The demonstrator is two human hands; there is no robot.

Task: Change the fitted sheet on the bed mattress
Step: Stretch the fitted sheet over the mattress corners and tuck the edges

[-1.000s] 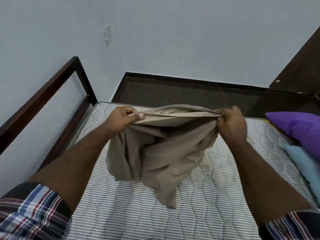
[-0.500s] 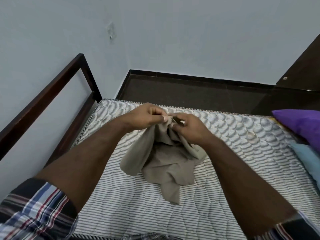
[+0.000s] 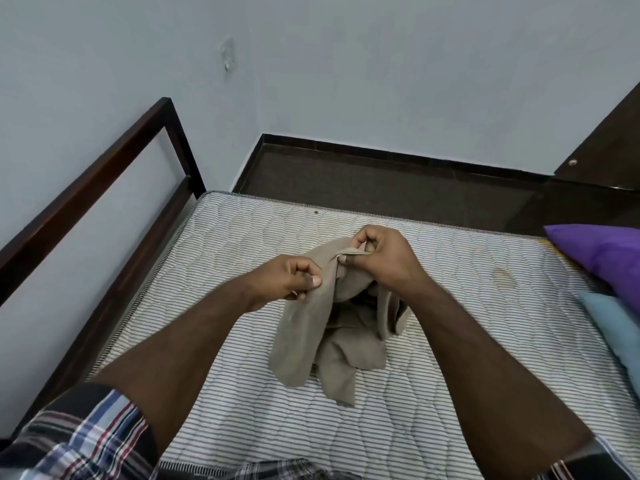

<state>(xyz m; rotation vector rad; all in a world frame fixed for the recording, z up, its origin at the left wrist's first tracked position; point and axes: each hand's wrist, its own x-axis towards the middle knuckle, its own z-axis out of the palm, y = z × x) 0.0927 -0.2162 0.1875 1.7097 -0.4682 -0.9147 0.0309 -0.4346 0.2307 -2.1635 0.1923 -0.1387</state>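
A bare striped quilted mattress [image 3: 450, 393] fills the lower part of the head view. Above its middle hangs a bunched beige cloth [image 3: 311, 344], its lower folds resting on the mattress. My left hand [image 3: 287, 278] pinches the cloth's edge between thumb and fingers at the left. My right hand [image 3: 381, 258] grips the gathered top edge just to the right and a little higher. The two hands are close together, with a short band of fabric between them.
A dark wooden bed rail [image 3: 86, 195] runs along the left side against the pale wall. A purple pillow [image 3: 602, 254] and a light blue pillow [image 3: 620, 327] lie at the right edge. Dark floor [image 3: 381, 181] and a dark wooden panel [image 3: 609, 147] lie beyond the mattress.
A second ago my hands held the cloth stretched wide apart. They came together, bunching it, and have now parted slightly, with the right hand higher and the cloth sagging onto the mattress.
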